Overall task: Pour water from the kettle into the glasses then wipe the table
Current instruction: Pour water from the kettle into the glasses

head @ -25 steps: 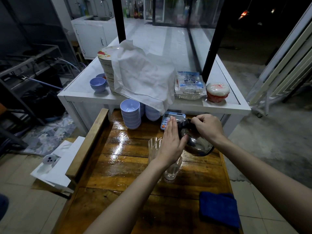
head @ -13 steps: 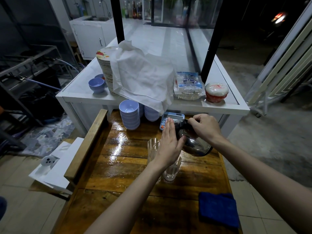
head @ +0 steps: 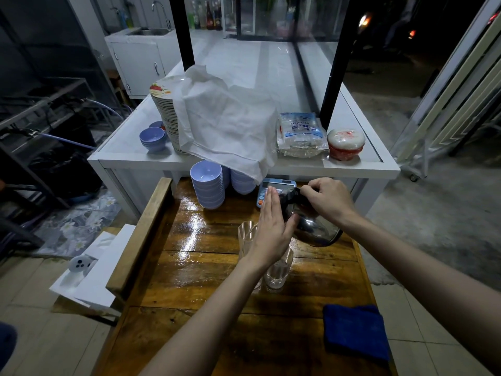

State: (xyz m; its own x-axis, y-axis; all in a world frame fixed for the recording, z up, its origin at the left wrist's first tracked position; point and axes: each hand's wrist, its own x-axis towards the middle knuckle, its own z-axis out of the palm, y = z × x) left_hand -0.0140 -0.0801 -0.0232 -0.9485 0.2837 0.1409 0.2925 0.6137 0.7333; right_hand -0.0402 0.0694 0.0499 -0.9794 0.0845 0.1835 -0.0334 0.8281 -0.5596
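Note:
A shiny metal kettle [head: 311,226] hangs tilted to the left over the wet wooden table [head: 206,270]. My right hand [head: 326,199] is shut on its black handle at the top. My left hand [head: 272,227] lies flat against the kettle's left side, fingers straight, thumb on the metal. Two clear glasses stand below: one [head: 246,234] just left of my left hand, the other [head: 279,270] under my wrist, with a little water in it. A folded blue cloth [head: 355,331] lies on the table at the near right.
Stacks of pale blue bowls [head: 208,185] and a calculator [head: 267,185] sit at the table's far end. Beyond is a white counter [head: 130,156] with a cloth-covered plate stack [head: 222,120], a plastic bag [head: 301,134] and a red-and-white tub [head: 345,143].
Both hands and the kettle keep almost the same pose over the glasses; the view has shifted slightly.

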